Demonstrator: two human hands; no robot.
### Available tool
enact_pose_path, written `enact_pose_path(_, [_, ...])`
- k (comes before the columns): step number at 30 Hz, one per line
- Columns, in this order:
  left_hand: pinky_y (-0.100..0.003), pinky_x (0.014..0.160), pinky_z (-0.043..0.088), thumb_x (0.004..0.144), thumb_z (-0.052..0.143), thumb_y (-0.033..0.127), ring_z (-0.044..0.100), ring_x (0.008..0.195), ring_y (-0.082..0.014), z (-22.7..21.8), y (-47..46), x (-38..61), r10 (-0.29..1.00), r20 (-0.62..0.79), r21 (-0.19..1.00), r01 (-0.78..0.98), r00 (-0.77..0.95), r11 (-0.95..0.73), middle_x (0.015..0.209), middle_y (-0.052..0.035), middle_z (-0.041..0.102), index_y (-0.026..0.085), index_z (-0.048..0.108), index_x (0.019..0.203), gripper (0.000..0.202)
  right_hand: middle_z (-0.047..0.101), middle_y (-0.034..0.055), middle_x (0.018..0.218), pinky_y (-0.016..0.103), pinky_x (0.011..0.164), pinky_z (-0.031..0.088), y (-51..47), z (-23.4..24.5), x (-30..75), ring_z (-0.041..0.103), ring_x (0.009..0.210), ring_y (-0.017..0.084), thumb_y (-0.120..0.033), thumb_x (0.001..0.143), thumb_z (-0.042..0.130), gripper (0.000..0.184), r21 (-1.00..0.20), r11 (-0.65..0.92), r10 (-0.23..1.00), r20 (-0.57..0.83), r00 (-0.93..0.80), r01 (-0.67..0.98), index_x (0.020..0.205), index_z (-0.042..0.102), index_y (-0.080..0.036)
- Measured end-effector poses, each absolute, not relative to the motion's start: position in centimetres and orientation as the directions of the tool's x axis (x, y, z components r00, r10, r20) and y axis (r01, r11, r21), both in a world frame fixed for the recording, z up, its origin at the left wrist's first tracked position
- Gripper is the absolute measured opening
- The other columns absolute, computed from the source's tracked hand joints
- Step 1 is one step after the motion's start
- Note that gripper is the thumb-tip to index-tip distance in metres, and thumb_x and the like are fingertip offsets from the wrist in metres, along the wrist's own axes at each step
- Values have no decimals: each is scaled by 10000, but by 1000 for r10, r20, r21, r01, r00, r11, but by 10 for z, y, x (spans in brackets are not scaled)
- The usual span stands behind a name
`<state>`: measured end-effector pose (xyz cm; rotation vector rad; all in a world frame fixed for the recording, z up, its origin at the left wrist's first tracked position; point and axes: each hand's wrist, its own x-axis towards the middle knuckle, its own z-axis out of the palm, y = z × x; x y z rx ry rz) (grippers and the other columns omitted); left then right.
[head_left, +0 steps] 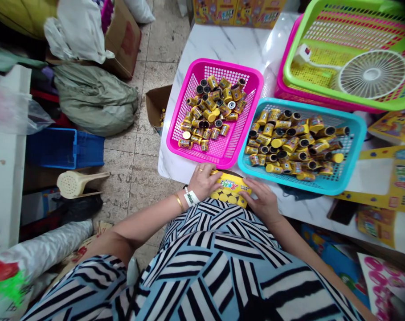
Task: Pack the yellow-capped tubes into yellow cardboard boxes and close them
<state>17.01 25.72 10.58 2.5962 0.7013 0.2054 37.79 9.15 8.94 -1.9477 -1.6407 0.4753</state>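
Observation:
Between my two hands, close against my striped clothing, is a yellow printed box (231, 185) with several round yellow caps showing along its near side. My left hand (205, 182) grips the box's left end, fingers bent over its top. At the right end, my right hand (261, 198) holds it with the thumb near the caps. Just beyond stands a pink basket (244, 120) of small yellow-and-black cylinders (209, 103). A turquoise basket (351, 154) with many more such cylinders (291, 143) sits to its right.
Green and pink stacked baskets (291, 76) hold a small white fan (372, 73) at the far right. Printed yellow cartons (237, 12) stand at the table's (218, 42) back. An opened cardboard box (157, 104) is beside the table's left edge. A blue bin (51, 147) lies left.

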Motion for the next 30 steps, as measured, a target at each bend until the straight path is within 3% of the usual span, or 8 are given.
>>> enact_pose_path(6, [-384, 787, 400, 853, 591, 513, 472, 918, -242, 106, 254, 175, 562, 30, 487, 479, 827, -731, 955, -92, 543, 204, 697, 1056, 385, 688, 111, 1172, 433, 955, 510, 103, 93, 376, 634, 1075, 250, -357, 870, 651, 271, -613, -78, 975, 120, 189, 786, 1091, 661, -202])
enact_pose_path(13, [-366, 774, 394, 869, 586, 484, 459, 861, -213, 97, 250, 179, 611, 96, 576, 457, 785, -678, 886, -68, 517, 190, 721, 918, 327, 696, 94, 1135, 373, 916, 513, 124, 91, 360, 637, 1031, 225, -363, 904, 606, 240, -640, -35, 992, 72, 106, 768, 1071, 662, -200])
enact_pose_path(18, [-403, 890, 416, 837, 639, 483, 484, 1027, -237, 94, 240, 172, 747, 121, 644, 521, 653, -560, 1071, -91, 507, 222, 699, 1069, 355, 722, 68, 1035, 343, 870, 509, 127, 84, 356, 641, 956, 201, -298, 925, 573, 150, -640, -67, 985, 82, 154, 766, 972, 684, -209])
enact_pose_path(21, [-391, 885, 440, 838, 650, 449, 494, 1026, -229, 94, 235, 166, 838, 101, 669, 587, 537, -457, 1055, -86, 495, 219, 675, 1113, 359, 725, 60, 1043, 330, 864, 502, 125, 80, 355, 642, 947, 190, -265, 931, 560, 144, -633, -51, 982, 109, 154, 772, 975, 686, -210])
enact_pose_path(26, [-361, 867, 475, 835, 667, 410, 519, 984, -208, 95, 233, 163, 881, 112, 722, 572, 459, -390, 1025, -86, 512, 169, 652, 1064, 333, 727, 54, 1045, 327, 854, 502, 123, 80, 356, 643, 923, 184, -225, 933, 555, 115, -628, -41, 977, 139, 164, 777, 940, 668, -204])
enact_pose_path(30, [-368, 854, 484, 855, 647, 406, 536, 964, -211, 91, 232, 162, 860, 168, 682, 573, 482, -454, 986, -81, 557, 182, 637, 1114, 343, 729, 62, 1034, 338, 841, 506, 124, 82, 357, 650, 918, 189, -222, 936, 548, 112, -647, -10, 972, 172, 159, 762, 926, 659, -206])
